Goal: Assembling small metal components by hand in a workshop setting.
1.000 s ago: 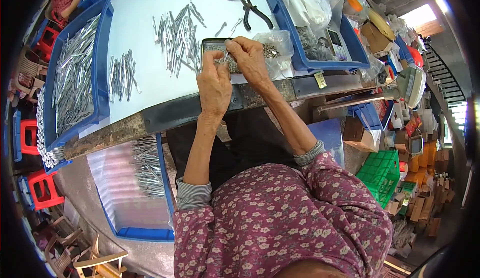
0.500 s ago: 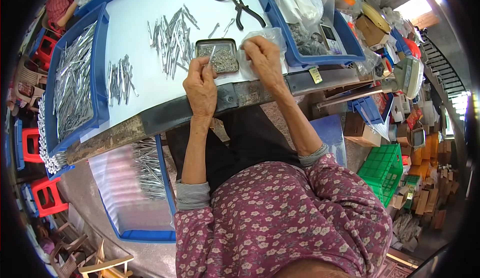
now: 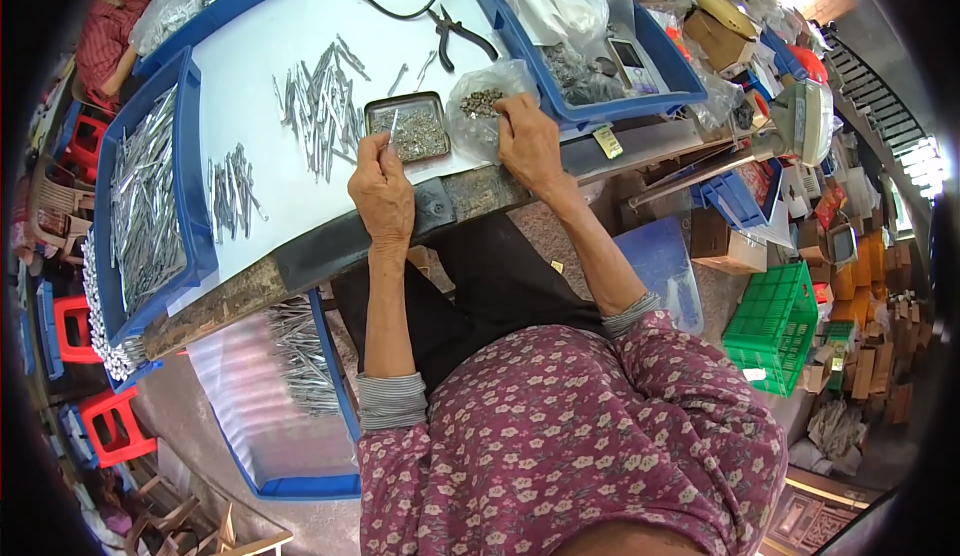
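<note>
My left hand is closed in a pinch around a slim silver metal strip, which points up over a shallow rectangular tin of tiny metal pieces. To the right of the tin lies a clear plastic bag with small brownish metal parts in its mouth. At the bag's right side is my right hand, thumb and fingers drawn together; whatever is between the fingertips is too small or hidden to make out. A loose pile of silver strips lies left of the tin, with a smaller pile further left.
Black-handled pliers and a black cord lie at the far side of the white-covered table. Blue trays stand on both sides: one with metal strips, one with plastic bags. A person in red sits at far left.
My right hand has drawn back to the bag's right side, uncovering the brownish parts in it. My left hand still holds the strip by the tin. The whole view has shifted slightly.
</note>
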The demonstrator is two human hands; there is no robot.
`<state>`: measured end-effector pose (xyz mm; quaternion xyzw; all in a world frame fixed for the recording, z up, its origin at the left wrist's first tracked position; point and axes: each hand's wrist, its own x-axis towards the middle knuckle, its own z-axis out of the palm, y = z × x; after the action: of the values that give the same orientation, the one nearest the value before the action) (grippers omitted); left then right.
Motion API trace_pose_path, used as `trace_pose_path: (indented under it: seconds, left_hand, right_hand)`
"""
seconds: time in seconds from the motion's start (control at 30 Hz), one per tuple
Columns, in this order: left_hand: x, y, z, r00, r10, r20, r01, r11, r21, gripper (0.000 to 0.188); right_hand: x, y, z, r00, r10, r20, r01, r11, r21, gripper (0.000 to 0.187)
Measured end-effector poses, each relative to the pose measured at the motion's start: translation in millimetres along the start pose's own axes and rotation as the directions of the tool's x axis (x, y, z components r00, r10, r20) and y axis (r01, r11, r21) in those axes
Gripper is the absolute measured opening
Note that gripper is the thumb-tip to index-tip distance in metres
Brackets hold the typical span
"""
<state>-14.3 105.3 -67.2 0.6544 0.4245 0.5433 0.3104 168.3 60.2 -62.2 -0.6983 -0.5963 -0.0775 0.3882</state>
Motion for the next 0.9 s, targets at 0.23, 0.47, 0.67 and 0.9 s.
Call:
trace_pose_path:
  seconds: [0.23, 0.47, 0.67, 0.9]
  left_hand:
    - [-23.0, -6.2, -5.7, 0.994, -0.105, 0.021, 0.105, 0.994, -0.003, 0.015]
    - [-26.7, 12.1, -9.8, 0.998, -0.064, 0.017, 0.066, 0.991, -0.120, 0.012]
    - [-19.2, 8.9, -8.0, 0.996, -0.085, 0.024, 0.088, 0.988, -0.125, 0.011]
    - [-15.5, 8.3, -5.9, 0.998, -0.059, 0.036, 0.063, 0.991, -0.117, 0.012]
  right_hand:
    - [-11.8, 6.9, -0.8, 0.971, 0.013, 0.240, 0.023, 0.989, -0.147, 0.018]
    - [11.3, -14.3, -17.7, 0.917, -0.006, 0.400, 0.140, 0.941, -0.307, 0.016]
    - [23.2, -8.0, -2.8, 0.920, -0.009, 0.392, 0.141, 0.941, -0.309, 0.015]
    - [19.4, 3.1, 3.0, 0.944, -0.012, 0.331, 0.096, 0.966, -0.239, 0.017]
